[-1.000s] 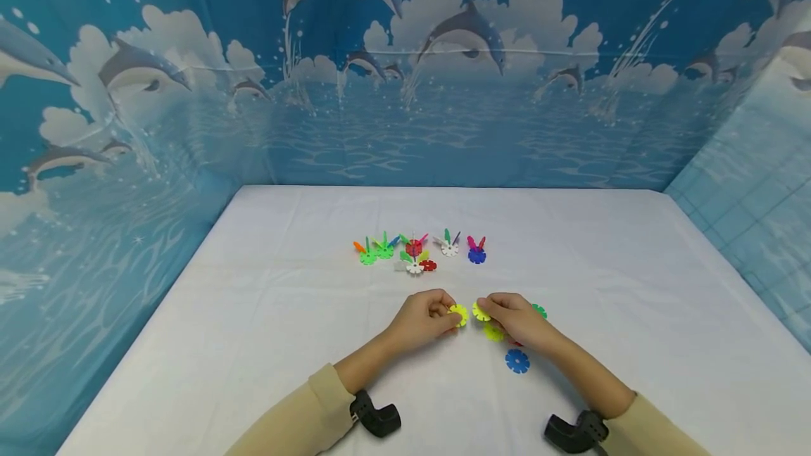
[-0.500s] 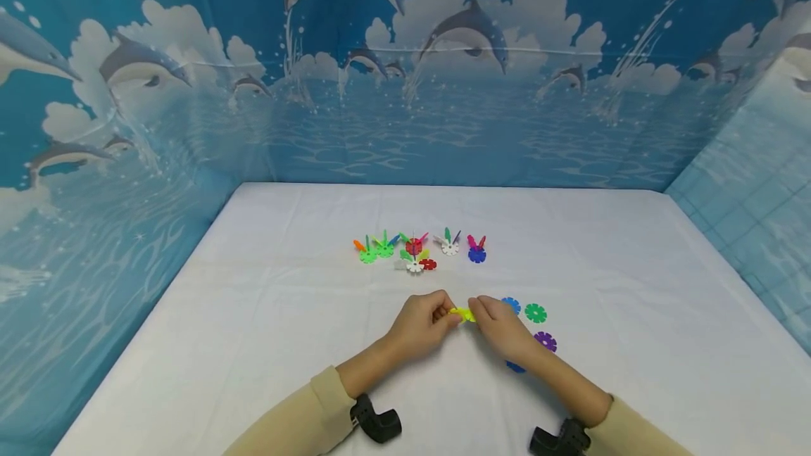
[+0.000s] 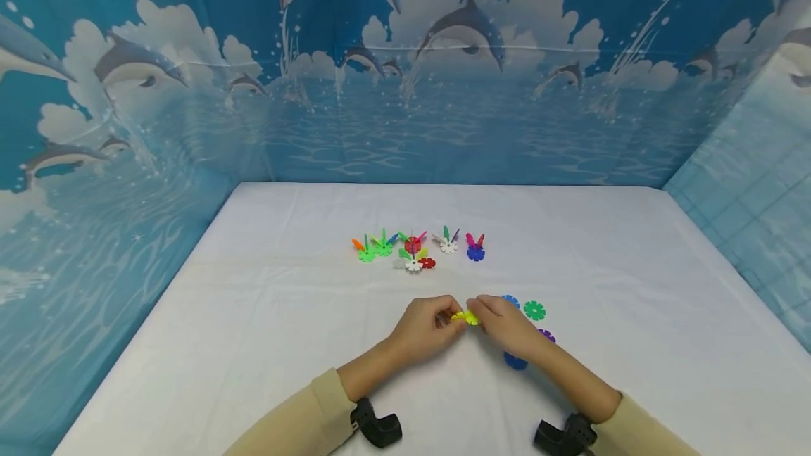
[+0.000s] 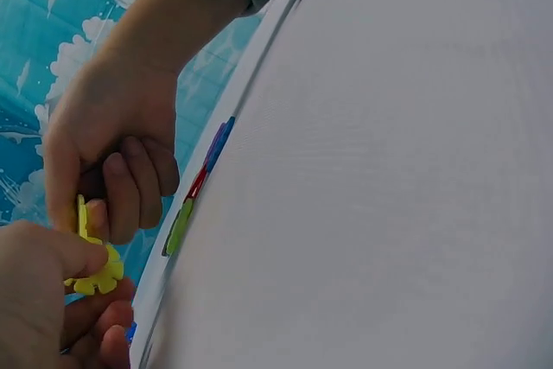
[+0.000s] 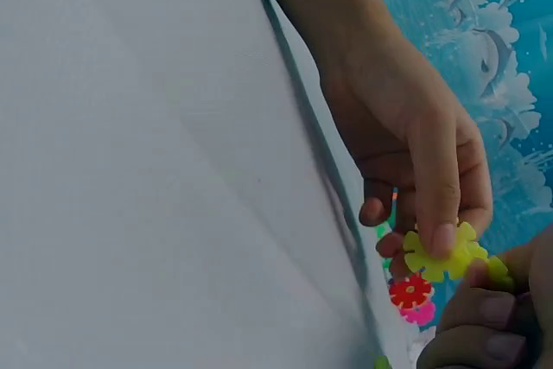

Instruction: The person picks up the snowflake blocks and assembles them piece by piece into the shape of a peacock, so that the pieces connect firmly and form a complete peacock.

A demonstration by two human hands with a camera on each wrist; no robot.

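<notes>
Sleeves (image 3: pixel 288 417) in tan cloth come nearest to me in the head view, with a black device (image 3: pixel 378 429) at each wrist. Beyond the cuffs, the right forearm partly covers a dark blue disc (image 3: pixel 514 362) on the white tabletop (image 3: pixel 253 308).

Next I have both hands, close together in front of the person. The left hand (image 3: pixel 423 329) pinches one yellow disc (image 5: pixel 467 255) between thumb and fingers; the right hand (image 3: pixel 510 328) pinches a second yellow disc (image 5: pixel 499 272). These two notched pieces meet between the fingertips, set at an angle, but I can't tell whether their slots are engaged.

Around the right hand I see a purple disc (image 3: pixel 547 335), a green disc (image 3: pixel 535 310) and a lighter blue disc (image 3: pixel 510 299). My left wrist view adds a yellow-green disc (image 4: pixel 180 227) and a red one (image 4: pixel 198 183).

Farther off stands a cluster of multicoloured joined pieces (image 3: pixel 412 246), and behind the table hangs a dolphin-printed curtain (image 3: pixel 405 136).
</notes>
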